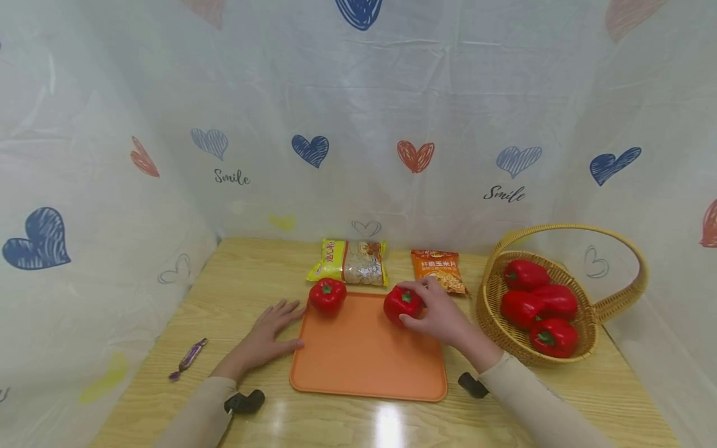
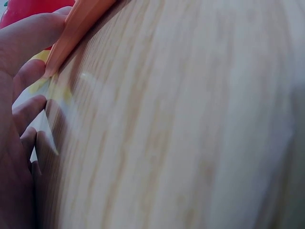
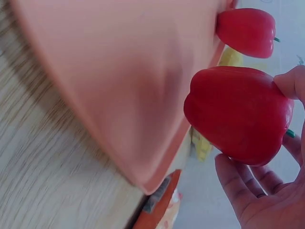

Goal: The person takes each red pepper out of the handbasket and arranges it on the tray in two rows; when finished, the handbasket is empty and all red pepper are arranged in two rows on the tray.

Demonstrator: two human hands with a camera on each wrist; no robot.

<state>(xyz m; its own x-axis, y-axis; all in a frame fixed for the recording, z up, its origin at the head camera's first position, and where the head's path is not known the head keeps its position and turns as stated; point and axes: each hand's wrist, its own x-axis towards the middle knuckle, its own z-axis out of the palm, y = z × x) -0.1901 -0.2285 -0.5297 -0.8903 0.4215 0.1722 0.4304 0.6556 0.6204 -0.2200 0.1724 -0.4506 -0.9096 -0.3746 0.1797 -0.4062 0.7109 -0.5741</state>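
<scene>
An orange tray (image 1: 366, 358) lies on the wooden table. My right hand (image 1: 439, 314) grips a red bell pepper (image 3: 238, 114) between thumb and fingers, and in the right wrist view the pepper hangs above the tray. Another red bell pepper (image 1: 327, 295) sits at the tray's back left corner. At the tray's left edge, my left hand (image 1: 269, 336) has its fingers spread, with the thumb and a fingertip touching the rim. In the left wrist view the left hand's fingers (image 2: 29, 76) lie beside the tray's rim (image 2: 78, 28).
Several red bell peppers fill a wicker basket (image 1: 490, 323) with a tall handle on the right. Behind the tray lie a yellow snack bag (image 1: 358, 262) and an orange snack bag (image 1: 439, 270). A purple wrapped candy (image 1: 188, 359) rests at left. A printed curtain (image 1: 358, 199) closes the back.
</scene>
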